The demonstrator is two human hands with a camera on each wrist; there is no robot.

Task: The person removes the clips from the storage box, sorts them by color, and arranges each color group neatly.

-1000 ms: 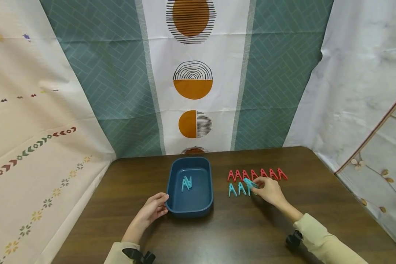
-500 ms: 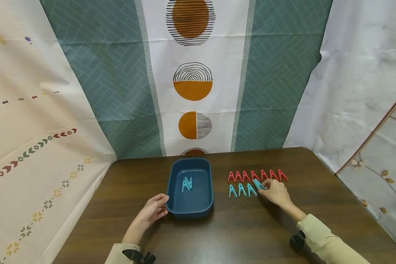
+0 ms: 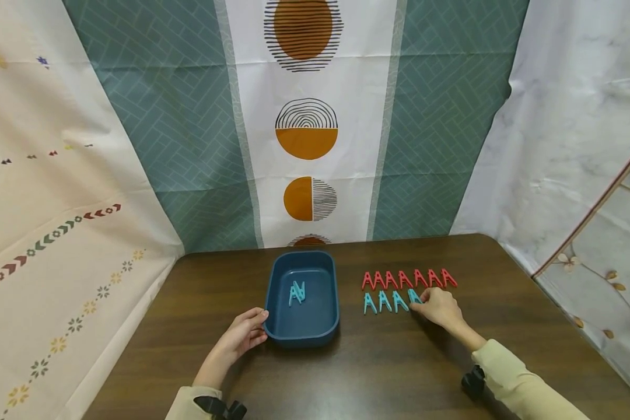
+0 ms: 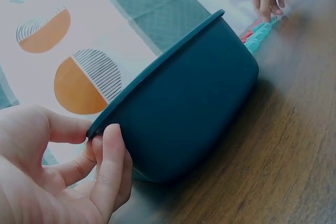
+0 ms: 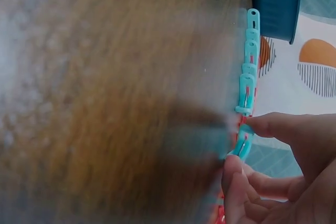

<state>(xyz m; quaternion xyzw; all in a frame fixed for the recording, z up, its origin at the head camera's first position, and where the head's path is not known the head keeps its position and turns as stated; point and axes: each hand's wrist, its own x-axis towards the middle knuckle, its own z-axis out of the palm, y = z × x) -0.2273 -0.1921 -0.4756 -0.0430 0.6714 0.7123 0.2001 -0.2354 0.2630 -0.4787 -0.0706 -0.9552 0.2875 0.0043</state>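
Note:
My left hand (image 3: 244,333) holds the near left edge of a dark blue plastic basin (image 3: 300,341). In the left wrist view its thumb and fingers pinch the basin's rim (image 4: 157,62). Two turquoise clothespins (image 3: 296,292) lie crossed inside the basin. On the table to its right, my right hand (image 3: 440,308) pinches a turquoise clothespin (image 3: 415,296) at the right end of a turquoise row. In the right wrist view, thumb and fingertips sit on either side of that clothespin (image 5: 243,142). The other turquoise clothespins (image 3: 384,301) in the row stand to its left.
Behind the turquoise row runs a row of several red clothespins (image 3: 391,280). Both rows and the basin are on a dark brown wooden table (image 3: 315,385). A patterned curtain (image 3: 310,116) hangs at the table's back edge.
My right hand has moved right along the row and lowered a turquoise clothespin, which was tilted above the row, to the row's right end. The left hand and basin have stayed put.

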